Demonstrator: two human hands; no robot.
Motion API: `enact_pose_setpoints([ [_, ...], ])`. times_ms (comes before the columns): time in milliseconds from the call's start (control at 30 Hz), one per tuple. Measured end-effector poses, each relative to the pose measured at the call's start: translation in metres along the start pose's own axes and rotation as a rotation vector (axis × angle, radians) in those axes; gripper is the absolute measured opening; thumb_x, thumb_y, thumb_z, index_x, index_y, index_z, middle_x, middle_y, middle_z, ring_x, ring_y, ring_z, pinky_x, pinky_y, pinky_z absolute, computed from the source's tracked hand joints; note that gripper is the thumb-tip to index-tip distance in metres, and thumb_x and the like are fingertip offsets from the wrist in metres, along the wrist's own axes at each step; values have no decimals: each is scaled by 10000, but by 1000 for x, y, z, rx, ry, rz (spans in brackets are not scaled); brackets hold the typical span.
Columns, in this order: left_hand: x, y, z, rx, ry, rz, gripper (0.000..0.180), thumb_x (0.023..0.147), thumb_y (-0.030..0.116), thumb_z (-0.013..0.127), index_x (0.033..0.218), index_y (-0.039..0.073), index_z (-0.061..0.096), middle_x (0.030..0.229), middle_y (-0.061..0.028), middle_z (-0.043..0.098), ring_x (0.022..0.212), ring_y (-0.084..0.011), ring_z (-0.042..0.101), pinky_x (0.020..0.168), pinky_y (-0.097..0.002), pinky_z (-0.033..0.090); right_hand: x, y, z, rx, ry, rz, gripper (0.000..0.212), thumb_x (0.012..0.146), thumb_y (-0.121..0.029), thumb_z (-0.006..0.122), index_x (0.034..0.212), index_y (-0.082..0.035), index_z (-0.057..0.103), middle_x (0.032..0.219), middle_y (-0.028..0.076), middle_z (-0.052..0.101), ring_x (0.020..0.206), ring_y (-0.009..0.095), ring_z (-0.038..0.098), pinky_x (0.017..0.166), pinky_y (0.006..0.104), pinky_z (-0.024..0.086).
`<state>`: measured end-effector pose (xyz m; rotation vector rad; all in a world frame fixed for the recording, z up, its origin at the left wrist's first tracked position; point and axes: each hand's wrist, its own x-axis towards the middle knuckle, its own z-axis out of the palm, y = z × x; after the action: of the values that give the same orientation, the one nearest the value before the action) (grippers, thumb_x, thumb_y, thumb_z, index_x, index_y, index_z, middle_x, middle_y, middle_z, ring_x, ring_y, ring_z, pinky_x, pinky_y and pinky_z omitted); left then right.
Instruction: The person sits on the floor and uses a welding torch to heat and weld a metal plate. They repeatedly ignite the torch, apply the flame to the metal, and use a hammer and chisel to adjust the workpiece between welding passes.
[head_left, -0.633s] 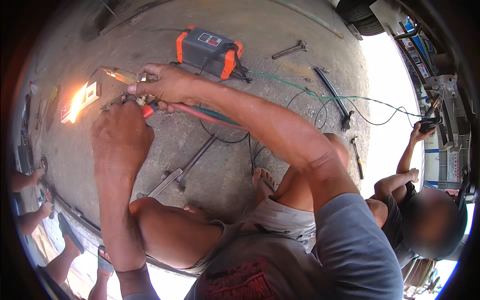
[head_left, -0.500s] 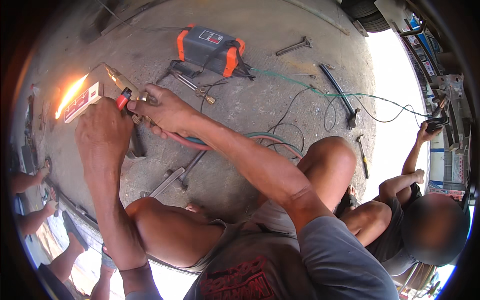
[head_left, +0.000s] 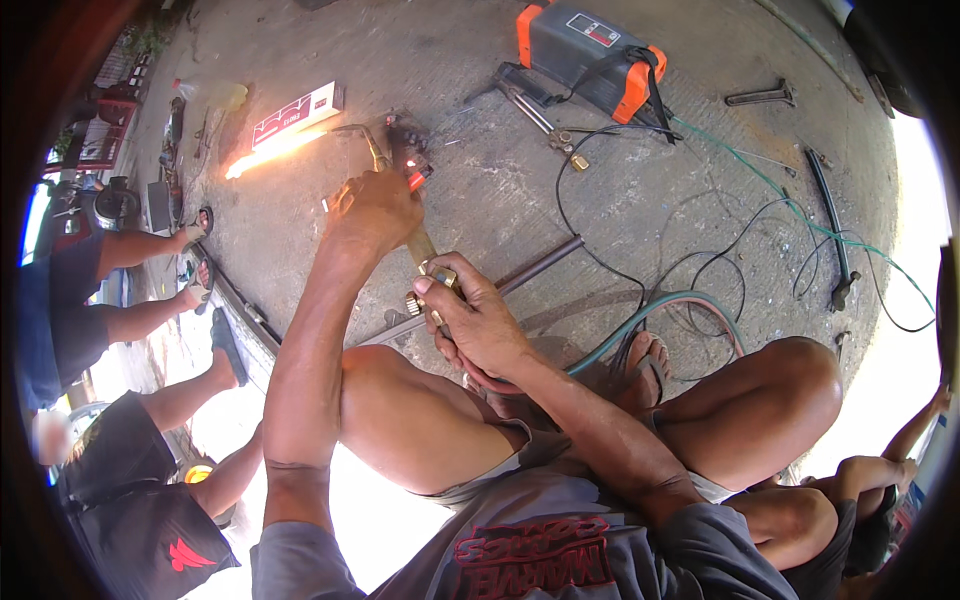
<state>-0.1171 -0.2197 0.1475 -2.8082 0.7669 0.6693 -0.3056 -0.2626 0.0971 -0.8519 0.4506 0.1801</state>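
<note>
A brass gas torch [head_left: 424, 246] slants across in front of me, a bright flame [head_left: 275, 153] streaming left from its bent tip. My left hand [head_left: 376, 208] is closed around the torch's forward part. My right hand [head_left: 478, 318] holds its rear end by the brass valve knobs, thumb and fingers closed. Red and green hoses [head_left: 655, 302] run from the rear, past my right hand. Just beyond my left hand shows a red lighter [head_left: 416, 178]; whether fingers touch it is hidden. A white and red box [head_left: 298, 114] lies on the ground behind the flame.
A grey and orange machine [head_left: 590, 55] stands far ahead with cables around it. A hammer [head_left: 838, 290] and a wrench [head_left: 762, 96] lie to the right; a metal bar [head_left: 540, 263] lies beyond my right hand. Other people sit or stand at left and lower right.
The view has swung left, shifting the scene rightward. My left hand, earlier beside the box, now wraps the torch's forward part. My right hand has moved back to the valve knobs.
</note>
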Motion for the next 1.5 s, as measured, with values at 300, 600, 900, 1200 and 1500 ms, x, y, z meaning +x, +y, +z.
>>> enact_pose_setpoints([
  [300, 21, 30, 38, 55, -190, 55, 511, 997, 442, 654, 1121, -46, 740, 1129, -312, 735, 1112, -476, 703, 1004, -530, 540, 6, 20, -18, 191, 98, 55, 323, 1092, -315, 628, 1257, -60, 517, 647, 17, 520, 411, 108, 461, 354, 303, 369],
  [600, 41, 45, 46, -42, -223, 117, 506, 1004, 439, 652, 1035, -57, 746, 1067, -297, 744, 1038, -478, 713, 937, -539, 548, 29, 11, -36, 247, 129, 4, 309, 1079, -365, 655, 1215, -112, 540, 710, 19, 538, 434, 95, 496, 357, 286, 403],
  [900, 54, 40, 59, 132, -237, 186, 399, 1075, 409, 590, 1155, 51, 749, 943, -250, 684, 986, -411, 728, 860, -488, 571, 33, 13, -36, 290, 141, -3, 315, 1089, -319, 642, 1246, -65, 544, 619, 1, 487, 404, 93, 452, 358, 305, 346],
  [1200, 74, 25, 55, -18, -454, 192, 343, 1090, 327, 598, 1213, 34, 728, 844, -168, 715, 764, -316, 785, 662, -350, 642, 37, 25, -39, 333, 101, 16, 294, 1077, -325, 670, 1211, -98, 539, 699, 20, 540, 408, 94, 484, 340, 292, 377],
  [1500, 77, 25, 57, -347, -424, -72, 472, 1069, 415, 627, 1167, -40, 701, 872, -188, 736, 789, -317, 798, 656, -386, 668, 35, 25, -37, 298, 119, 17, 327, 1072, -307, 666, 1261, -80, 525, 648, -1, 514, 424, 89, 482, 366, 297, 396],
])
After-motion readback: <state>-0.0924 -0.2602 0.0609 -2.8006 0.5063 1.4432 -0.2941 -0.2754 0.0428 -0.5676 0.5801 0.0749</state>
